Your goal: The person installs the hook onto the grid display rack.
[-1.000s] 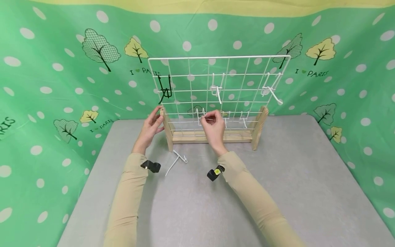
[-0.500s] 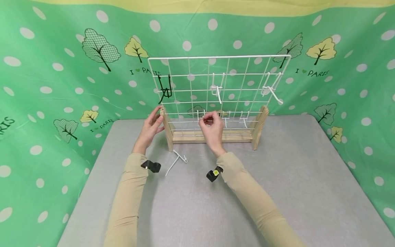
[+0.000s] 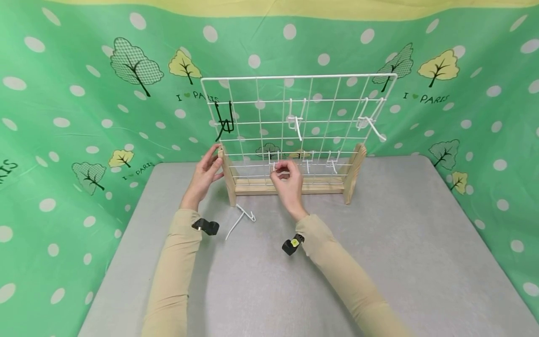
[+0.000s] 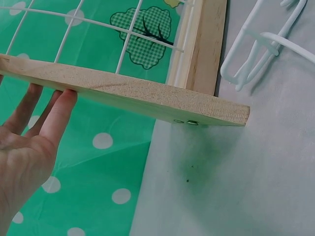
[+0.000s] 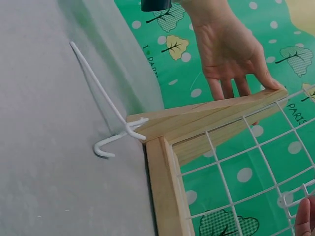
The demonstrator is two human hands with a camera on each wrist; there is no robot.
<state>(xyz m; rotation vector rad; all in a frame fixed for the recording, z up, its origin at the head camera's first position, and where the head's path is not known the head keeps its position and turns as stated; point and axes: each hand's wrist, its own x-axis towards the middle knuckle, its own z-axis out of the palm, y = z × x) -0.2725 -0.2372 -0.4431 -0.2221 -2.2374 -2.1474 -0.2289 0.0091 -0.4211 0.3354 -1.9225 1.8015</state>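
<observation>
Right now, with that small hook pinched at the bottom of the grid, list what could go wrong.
1. The right hand only pinches the small white hook with its fingers; it might slip and drop behind the wooden base.
2. The left hand steadies just one wooden upright; a hard push could tilt the wire grid.
3. The loose white hook on the table sits near the right sleeve and may be swept away.

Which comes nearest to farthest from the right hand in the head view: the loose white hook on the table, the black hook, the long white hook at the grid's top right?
1. Loose white hook, on the table, lower left of the right hand.
2. Black hook, upper left of the grid.
3. Long white hook, upper right.
</observation>
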